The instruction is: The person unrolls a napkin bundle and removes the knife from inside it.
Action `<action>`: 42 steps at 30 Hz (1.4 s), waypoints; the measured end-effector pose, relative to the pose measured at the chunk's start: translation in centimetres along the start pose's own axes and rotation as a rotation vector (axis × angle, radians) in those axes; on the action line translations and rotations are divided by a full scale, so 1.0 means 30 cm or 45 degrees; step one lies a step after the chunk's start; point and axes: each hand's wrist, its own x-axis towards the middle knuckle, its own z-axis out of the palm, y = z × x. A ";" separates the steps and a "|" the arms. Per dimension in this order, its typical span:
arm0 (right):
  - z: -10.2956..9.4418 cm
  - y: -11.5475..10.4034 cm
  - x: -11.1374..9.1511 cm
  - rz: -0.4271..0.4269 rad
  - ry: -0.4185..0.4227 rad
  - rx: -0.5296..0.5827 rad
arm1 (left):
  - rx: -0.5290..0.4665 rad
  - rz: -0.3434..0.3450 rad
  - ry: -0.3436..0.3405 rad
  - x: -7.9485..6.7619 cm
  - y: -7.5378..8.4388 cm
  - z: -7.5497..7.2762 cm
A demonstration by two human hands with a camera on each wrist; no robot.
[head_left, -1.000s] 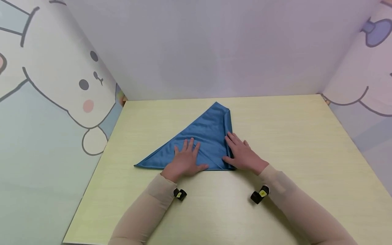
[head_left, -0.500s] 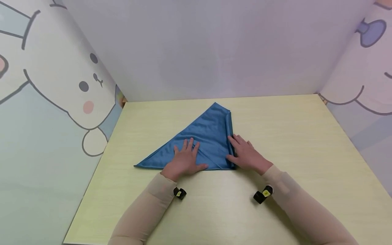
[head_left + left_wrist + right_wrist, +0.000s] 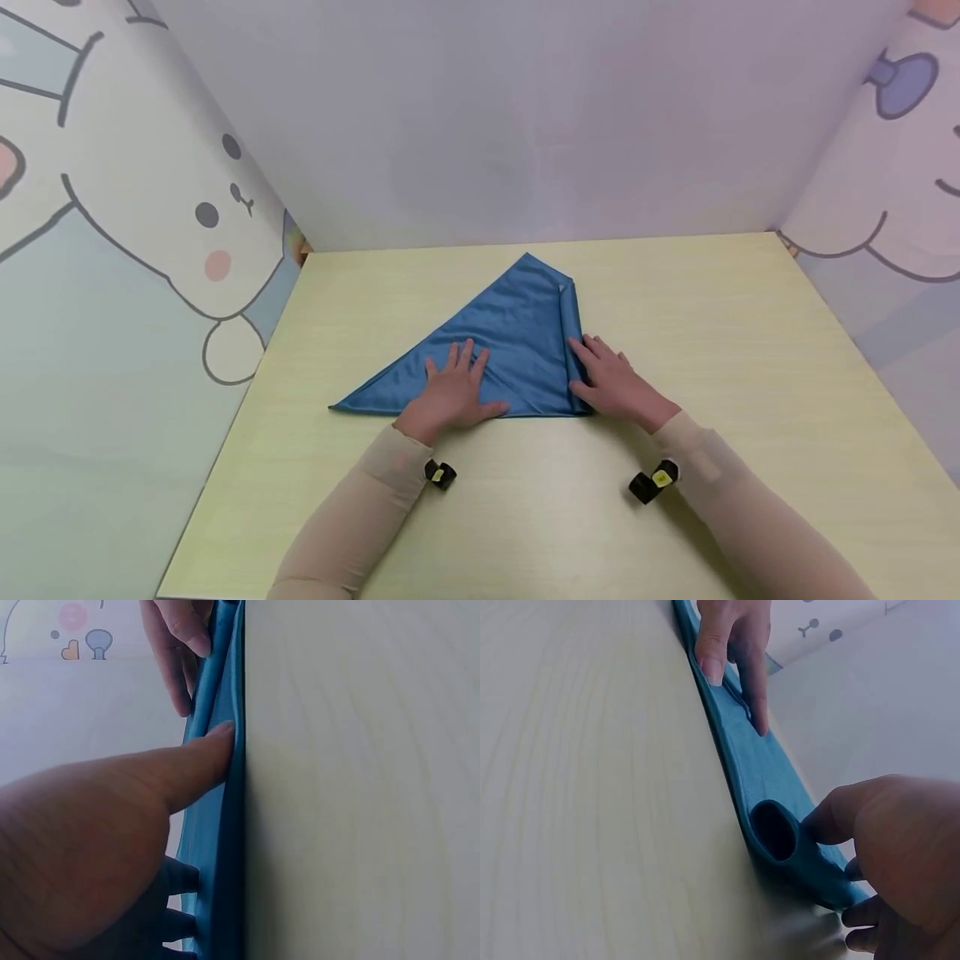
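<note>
A shiny blue cloth (image 3: 517, 317) lies on the table in a roughly triangular shape. Its long point is at the left, and its right side is rolled into a tube (image 3: 571, 312). My left hand (image 3: 452, 392) rests flat on the cloth near its front edge, fingers spread. At the front end of the roll, my right hand (image 3: 618, 385) lays its fingers and thumb against it, with fingers extended. In the right wrist view, the tube's open end (image 3: 774, 831) shows beside the right thumb. The left wrist view shows the left thumb (image 3: 199, 761) along the cloth's front edge.
The pale wooden table (image 3: 697, 325) extends around the cloth, with a plain light wall (image 3: 510, 125) behind it. Side panels with cartoon animals (image 3: 172, 208) flank the table. A small black device (image 3: 441, 475) sits at each wrist.
My right hand has moved slightly right along with the rolled edge, and the flat part of the cloth has widened rightward. My left hand has stayed in place.
</note>
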 end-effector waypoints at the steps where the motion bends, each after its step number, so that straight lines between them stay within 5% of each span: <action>1: 0.001 -0.003 -0.001 -0.009 0.016 -0.008 | 0.004 -0.001 0.006 -0.001 -0.003 -0.001; 8: 0.021 -0.058 0.000 -0.144 0.128 -0.096 | -0.025 -0.109 0.090 -0.037 -0.048 -0.019; 13: 0.051 -0.082 0.013 -0.150 0.109 -0.146 | -0.086 -0.197 0.064 -0.067 -0.082 -0.010; 24: 0.057 -0.059 -0.009 -0.069 0.120 -0.158 | -0.034 -0.186 0.050 -0.082 -0.083 0.012; 35: 0.067 -0.047 -0.037 -0.097 0.129 -0.141 | -0.022 -0.192 0.053 -0.101 -0.078 0.028; 42: 0.066 -0.044 -0.060 -0.082 0.138 -0.142 | -0.066 -0.261 0.056 -0.125 -0.085 0.038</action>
